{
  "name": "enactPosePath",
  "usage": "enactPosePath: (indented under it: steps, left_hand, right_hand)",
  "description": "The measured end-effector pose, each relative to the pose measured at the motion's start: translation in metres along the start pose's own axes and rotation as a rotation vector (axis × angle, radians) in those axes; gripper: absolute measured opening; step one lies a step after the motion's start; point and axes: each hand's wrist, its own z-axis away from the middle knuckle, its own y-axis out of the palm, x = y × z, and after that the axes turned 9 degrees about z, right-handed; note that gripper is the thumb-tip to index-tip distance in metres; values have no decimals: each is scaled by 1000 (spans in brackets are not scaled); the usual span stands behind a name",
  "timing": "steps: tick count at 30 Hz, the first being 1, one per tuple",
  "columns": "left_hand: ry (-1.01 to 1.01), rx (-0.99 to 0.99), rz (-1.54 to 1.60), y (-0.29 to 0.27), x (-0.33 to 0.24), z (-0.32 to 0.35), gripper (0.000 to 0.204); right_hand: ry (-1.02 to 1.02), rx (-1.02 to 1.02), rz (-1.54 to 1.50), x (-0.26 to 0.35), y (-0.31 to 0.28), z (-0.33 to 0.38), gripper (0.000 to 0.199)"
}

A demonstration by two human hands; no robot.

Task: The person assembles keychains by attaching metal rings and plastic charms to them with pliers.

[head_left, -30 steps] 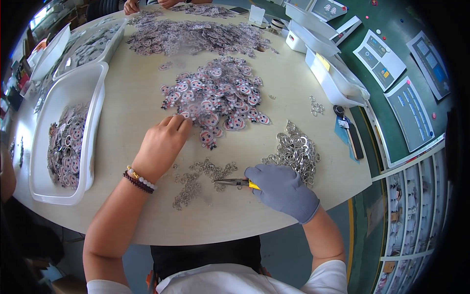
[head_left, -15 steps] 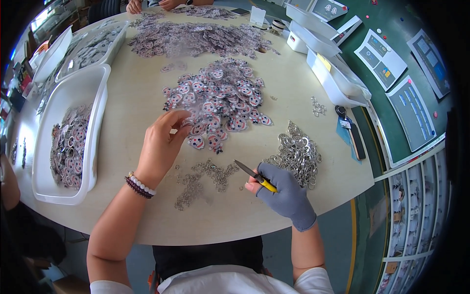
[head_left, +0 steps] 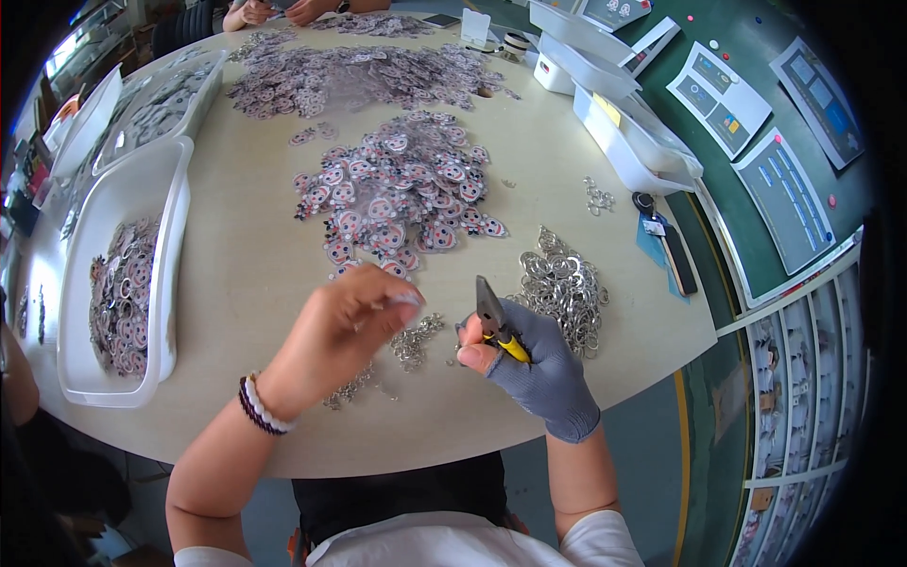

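Well, tapered pliers (head_left: pixel 497 318); dark metal nose (head_left: pixel 487 295); bright yellow handle (head_left: pixel 514 350).

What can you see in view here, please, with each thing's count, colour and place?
Table: one, pale, centre
Face-shaped pieces: uncounted, white and pink, middle and far piles
Larger metal rings: uncounted, silver, right pile
Small metal rings: uncounted, silver, near front
Tubs: at least two, white, left
Trays: several, white, upper right
Board: one, green, upper right
Papers: at least three, white and grey, on board
Shelving: one, white, lower right
Pliers: one, dark and yellow, in right hand
Left hand: one, bare, table centre, grip blurred
Right hand: one, grey-gloved, right of centre
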Motion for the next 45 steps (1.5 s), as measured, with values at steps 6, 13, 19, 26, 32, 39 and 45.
enactPosePath:
  steps: [6, 13, 19, 26, 32, 39, 45]
  left_hand:
    - [-104, 221, -205, 19, -25, 13, 13]
    - [-34, 262, -287, 19, -28, 15, 15]
    - [20, 306, -317, 17, -24, 16, 17]
    - [152, 355, -359, 15, -23, 18, 18]
    - [214, 189, -457, 26, -16, 25, 23]
    - [-73, -50, -97, 16, -17, 21, 10]
    - [-114, -29, -56, 17, -10, 21, 10]
  right_hand:
    - [-30, 47, 9, -2, 3, 1, 13]
    - [60, 121, 30, 2, -2, 5, 15]
    - [57, 153, 34, -1, -4, 6, 16]
    - [15, 162, 33, -6, 2, 12, 17]
    - [-111, -357, 113, -21, 54, 22, 14]
    - [-90, -317, 947, -23, -20, 30, 19]
    - [55, -152, 1397, -37, -36, 21, 21]
